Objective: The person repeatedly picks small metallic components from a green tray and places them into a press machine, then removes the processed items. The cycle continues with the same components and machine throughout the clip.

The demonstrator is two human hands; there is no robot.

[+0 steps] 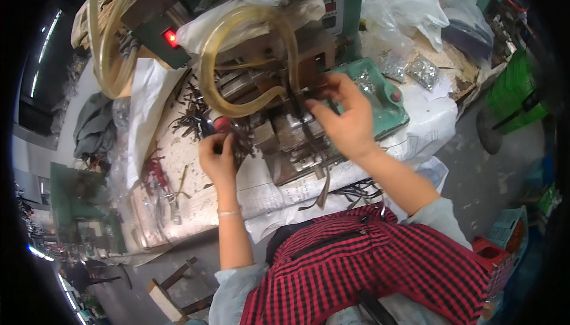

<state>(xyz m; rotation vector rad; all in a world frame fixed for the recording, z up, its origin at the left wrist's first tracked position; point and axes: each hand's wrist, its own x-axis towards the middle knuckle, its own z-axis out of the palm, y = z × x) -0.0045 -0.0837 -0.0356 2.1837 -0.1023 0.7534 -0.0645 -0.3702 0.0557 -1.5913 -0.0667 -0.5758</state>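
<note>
My right hand [350, 120] reaches into the metal fixture [291, 138] of a bench machine. Its thumb and fingertips come together beside the dark upright part in the middle, and whatever lies between them is too small to make out. A dark narrow strap [323, 191] hangs from the fixture's front edge. To the left, my left hand [217, 156] has its fingers curled in a pinch next to a red round knob [222, 124] and a heap of thin dark strips [191, 111]. What those fingers hold is hidden.
A thick yellowish hose [209, 70] loops above the fixture. Right of it sits a green tray [389, 114] with small metal parts, and bags of shiny parts [423, 71] lie behind. More dark strips [356, 191] rest along the front edge. A green basket [516, 90] stands far right.
</note>
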